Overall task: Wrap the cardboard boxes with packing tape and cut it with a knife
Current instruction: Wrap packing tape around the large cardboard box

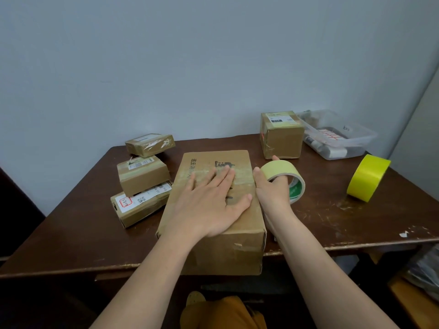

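Left hand flat on top of the large cardboard box, fingers straight and spread, palm pressing down over a printed black mark and a strip of tape across the lid. Large box lying lengthwise at the near edge of the dark wooden table, its near end overhanging the rim slightly. Right hand just beside the box's right side, fingers hooked through the core of a pale yellow tape roll and gripping it, thumb up against the box's top right edge; roll tilted, green print visible on its inner cardboard ring. Whether tape runs from the roll to the box: cannot tell. Second, brighter yellow tape roll standing on edge further right, well apart from the hands. Three smaller taped boxes to the left of the large one: a labelled flat box nearest, a mid box resting partly on it, a small far box behind. A taller cube-shaped box at the far right, touching a clear plastic bin holding small mixed items. No knife discernible. Orange fabric at the bottom, below the table edge.
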`<state>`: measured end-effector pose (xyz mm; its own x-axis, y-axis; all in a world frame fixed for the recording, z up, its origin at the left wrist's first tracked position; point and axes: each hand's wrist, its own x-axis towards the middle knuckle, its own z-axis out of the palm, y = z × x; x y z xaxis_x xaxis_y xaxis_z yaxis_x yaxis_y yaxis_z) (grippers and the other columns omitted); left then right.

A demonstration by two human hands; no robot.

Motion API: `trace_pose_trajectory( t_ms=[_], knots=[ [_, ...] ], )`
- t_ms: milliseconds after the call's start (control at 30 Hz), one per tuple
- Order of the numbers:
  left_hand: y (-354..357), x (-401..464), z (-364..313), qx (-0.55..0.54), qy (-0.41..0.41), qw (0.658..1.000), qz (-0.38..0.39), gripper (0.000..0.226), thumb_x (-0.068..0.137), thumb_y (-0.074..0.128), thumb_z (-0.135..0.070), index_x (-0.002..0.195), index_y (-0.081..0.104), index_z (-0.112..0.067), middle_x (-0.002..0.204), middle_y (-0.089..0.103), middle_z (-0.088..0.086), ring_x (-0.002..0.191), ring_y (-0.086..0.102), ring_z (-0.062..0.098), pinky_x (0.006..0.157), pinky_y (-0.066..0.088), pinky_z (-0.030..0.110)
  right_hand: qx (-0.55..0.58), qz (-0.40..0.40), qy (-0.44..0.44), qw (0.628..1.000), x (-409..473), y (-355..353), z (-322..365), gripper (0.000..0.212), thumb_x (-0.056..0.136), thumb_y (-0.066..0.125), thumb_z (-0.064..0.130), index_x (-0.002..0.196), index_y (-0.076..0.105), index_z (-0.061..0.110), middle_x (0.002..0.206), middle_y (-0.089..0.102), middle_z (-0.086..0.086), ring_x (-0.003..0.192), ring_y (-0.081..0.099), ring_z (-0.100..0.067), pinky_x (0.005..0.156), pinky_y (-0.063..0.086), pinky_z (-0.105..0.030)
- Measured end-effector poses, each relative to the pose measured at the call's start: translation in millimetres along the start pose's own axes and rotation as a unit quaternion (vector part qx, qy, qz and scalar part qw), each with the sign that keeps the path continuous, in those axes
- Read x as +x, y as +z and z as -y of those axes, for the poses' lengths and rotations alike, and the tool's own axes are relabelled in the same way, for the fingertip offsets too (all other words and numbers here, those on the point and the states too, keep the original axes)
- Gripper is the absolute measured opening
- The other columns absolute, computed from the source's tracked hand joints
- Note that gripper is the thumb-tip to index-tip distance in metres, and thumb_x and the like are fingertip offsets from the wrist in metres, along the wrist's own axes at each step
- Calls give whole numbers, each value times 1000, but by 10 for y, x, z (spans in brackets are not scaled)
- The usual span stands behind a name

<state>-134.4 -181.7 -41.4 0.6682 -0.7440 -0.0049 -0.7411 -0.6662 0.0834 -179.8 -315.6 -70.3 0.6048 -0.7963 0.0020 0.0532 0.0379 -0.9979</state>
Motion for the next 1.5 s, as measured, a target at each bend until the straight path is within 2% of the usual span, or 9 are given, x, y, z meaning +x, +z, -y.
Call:
trace_pose_trajectory(
  t_ms=[200,300,400,567,767,933,1067,1267,1500],
  knots=[
    [-60,-2,11,-39,62,997,-5,69,95,16,-68,156,7,-36,162,0,-20,147,-5,-3,120,-7,29,14,2,14,1000,-40,-13,29,59,99,58,17,150,32,26,130,57,-12,108,55,-17,91,42,-27],
    [-76,9,-33,-44,107,993,3,61,101,18,-57,156,9,-33,163,1,-18,141,-3,-8,113,-6,19,11,5,24,1000,-41,-28,24,58,99,58,23,151,32,29,135,53,-7,118,52,-19,103,43,-34],
    [-57,37,-46,-34,101,994,3,61,102,20,-53,157,11,-29,164,7,-16,144,3,-4,117,4,27,-10,3,46,999,-52,-37,-13,57,99,56,35,150,31,31,137,50,-4,124,50,-24,108,41,-46],
    [6,149,-196,13,83,996,-20,65,98,13,-51,157,12,-23,154,23,-7,137,17,12,111,19,40,-57,4,98,993,0,-52,-36,61,103,37,50,155,24,20,148,43,-10,131,44,-31,106,36,-44],
    [14,179,-179,-25,90,996,-3,60,100,14,-55,157,3,-38,163,-2,-22,148,-3,1,120,-6,35,-39,-10,118,992,57,-72,-47,59,104,33,45,155,24,17,146,44,-11,128,45,-31,104,35,-43],
    [-64,106,12,12,-23,999,32,99,80,3,-86,157,-9,-24,162,-17,-8,150,-12,9,122,-7,37,-47,-7,121,991,39,-89,-40,58,103,34,40,154,24,15,124,45,-6,108,44,-25,89,34,-38],
    [-106,-32,213,2,-68,997,33,117,58,-10,-94,156,-11,-30,162,-19,-10,150,-14,9,122,-10,44,-61,-15,125,990,39,-72,-58,55,102,33,39,149,31,11,124,50,-11,110,48,-27,90,39,-41],
    [-57,-40,258,-27,-24,999,26,86,60,-10,-93,142,-4,-67,159,-13,-27,150,-15,12,116,-15,57,-75,-11,118,990,52,-46,-86,49,102,32,36,140,39,6,114,51,-10,102,48,-25,81,34,-36],
    [-65,83,250,3,16,1000,13,66,83,6,-82,146,9,-61,160,6,-28,149,4,5,117,7,55,-80,-10,121,989,77,-35,-81,36,101,34,33,127,43,11,108,51,-11,99,49,-25,78,33,-36]
  ],
)
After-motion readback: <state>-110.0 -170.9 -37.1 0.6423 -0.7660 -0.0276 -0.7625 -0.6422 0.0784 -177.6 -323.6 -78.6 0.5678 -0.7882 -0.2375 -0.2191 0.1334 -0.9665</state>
